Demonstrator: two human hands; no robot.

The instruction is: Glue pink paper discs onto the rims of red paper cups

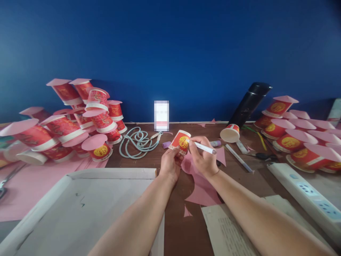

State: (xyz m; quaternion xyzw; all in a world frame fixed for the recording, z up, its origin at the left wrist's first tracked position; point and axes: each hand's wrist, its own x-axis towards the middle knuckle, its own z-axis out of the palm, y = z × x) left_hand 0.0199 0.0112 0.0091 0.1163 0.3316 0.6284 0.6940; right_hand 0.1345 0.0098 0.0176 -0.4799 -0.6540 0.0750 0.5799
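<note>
My left hand (170, 163) is closed around the lower end of a red paper cup (180, 140) with a gold emblem, holding it tilted above the brown table (149, 161). My right hand (203, 159) pinches a white pen (204, 147), its tip touching the cup's side. Under both hands lies a sheet of pink paper (202, 190) with cut-out edges.
Piles of red cups capped with pink paper discs stand at the left (80, 117) and at the right (295, 138). A black flask (249, 103), a single lying cup (230, 133), a coiled cable (137, 141), scissors (262, 155), a power strip (309, 197) and a white board (80, 209) surround the hands.
</note>
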